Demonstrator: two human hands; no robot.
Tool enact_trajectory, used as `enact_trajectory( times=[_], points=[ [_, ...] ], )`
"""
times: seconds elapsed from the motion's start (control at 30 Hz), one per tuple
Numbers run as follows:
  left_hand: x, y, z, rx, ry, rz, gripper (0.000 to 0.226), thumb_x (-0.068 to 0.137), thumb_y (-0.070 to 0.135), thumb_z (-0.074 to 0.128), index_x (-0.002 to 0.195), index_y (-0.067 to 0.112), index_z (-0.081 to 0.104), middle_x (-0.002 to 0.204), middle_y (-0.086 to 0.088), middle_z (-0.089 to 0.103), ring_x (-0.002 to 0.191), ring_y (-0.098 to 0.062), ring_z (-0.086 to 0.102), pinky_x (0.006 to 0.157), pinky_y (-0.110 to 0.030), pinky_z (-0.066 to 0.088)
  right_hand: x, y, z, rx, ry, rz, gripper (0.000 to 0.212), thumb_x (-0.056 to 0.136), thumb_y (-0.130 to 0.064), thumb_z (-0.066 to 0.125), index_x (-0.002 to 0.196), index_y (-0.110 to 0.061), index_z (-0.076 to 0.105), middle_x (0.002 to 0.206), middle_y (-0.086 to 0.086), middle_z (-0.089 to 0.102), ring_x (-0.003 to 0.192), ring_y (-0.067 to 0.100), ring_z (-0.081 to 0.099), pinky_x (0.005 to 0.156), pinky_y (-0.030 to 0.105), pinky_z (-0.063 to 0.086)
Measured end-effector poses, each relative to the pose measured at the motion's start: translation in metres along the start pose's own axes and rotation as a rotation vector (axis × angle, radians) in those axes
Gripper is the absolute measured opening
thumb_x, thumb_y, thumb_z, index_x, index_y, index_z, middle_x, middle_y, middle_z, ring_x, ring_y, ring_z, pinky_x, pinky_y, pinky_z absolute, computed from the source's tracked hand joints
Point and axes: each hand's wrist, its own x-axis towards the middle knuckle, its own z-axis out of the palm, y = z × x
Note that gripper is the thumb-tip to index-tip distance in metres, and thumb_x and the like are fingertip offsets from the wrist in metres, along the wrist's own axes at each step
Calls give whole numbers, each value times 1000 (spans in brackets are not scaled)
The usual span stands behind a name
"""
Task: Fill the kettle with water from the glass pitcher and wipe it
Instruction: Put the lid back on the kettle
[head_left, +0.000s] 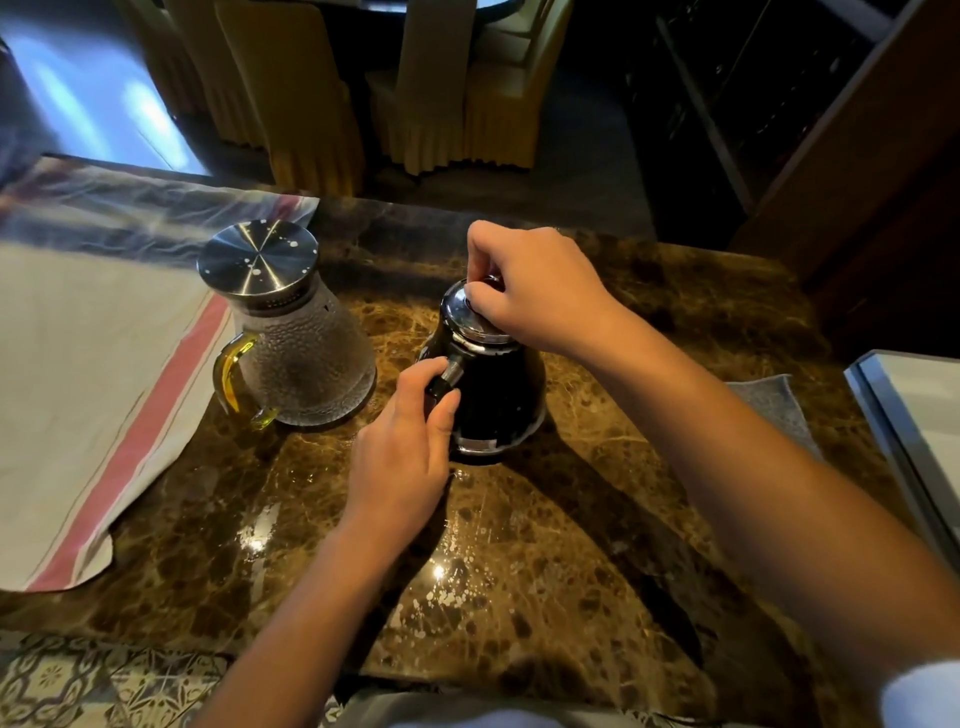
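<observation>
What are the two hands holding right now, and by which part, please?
Both hold the kettle: left hand on its handle, right hand pinching the lid knob.

Kettle (498, 400): glossy black body, silver band at the base, chrome lid (470, 318). Glass pitcher (301, 364): clear, hammered dimple texture, yellow-green tinted handle (231, 379), brushed steel lid (258, 258) flecked with pale spots. Tabletop (571, 545): polished dark brown marble, tan and gold veining, white speckles near the front. Cloth (78, 374) at left: off-white with one red stripe. Folded cloth (774, 410) at right: grey. Chair covers (311, 88) behind: mustard yellow, pleated skirts. Floor tile (93, 680) at lower left: grey and cream ornamental pattern.
</observation>
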Motion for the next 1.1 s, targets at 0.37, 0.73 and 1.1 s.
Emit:
enact_trajectory(
  times=[0.37, 0.73, 1.1],
  points=[
    [2, 1, 1, 11, 24, 1, 34, 105, 38, 38, 134, 21, 38, 75, 7, 54, 55, -17, 55, 47, -32, 43, 0, -12, 1, -246, 17, -57, 12, 100, -24, 56, 95, -26, 45, 78, -5, 58, 70, 21, 61, 57, 34, 43],
    [3, 2, 0, 15, 25, 8, 34, 104, 37, 40, 133, 19, 41, 77, 9, 55, 57, -4, 50, 48, -22, 39, -8, 1, 9, 0, 27, -21, 11, 98, -26, 61, 96, -25, 50, 85, -8, 63, 77, 16, 63, 66, 36, 52],
    [2, 6, 2, 26, 36, -11, 34, 105, 39, 39, 134, 21, 40, 73, 4, 59, 59, -5, 58, 46, -22, 43, -18, 5, 11, 77, 34, 14, 8, 97, -28, 60, 105, -26, 60, 100, -4, 64, 89, 21, 65, 78, 44, 56]
  ],
)
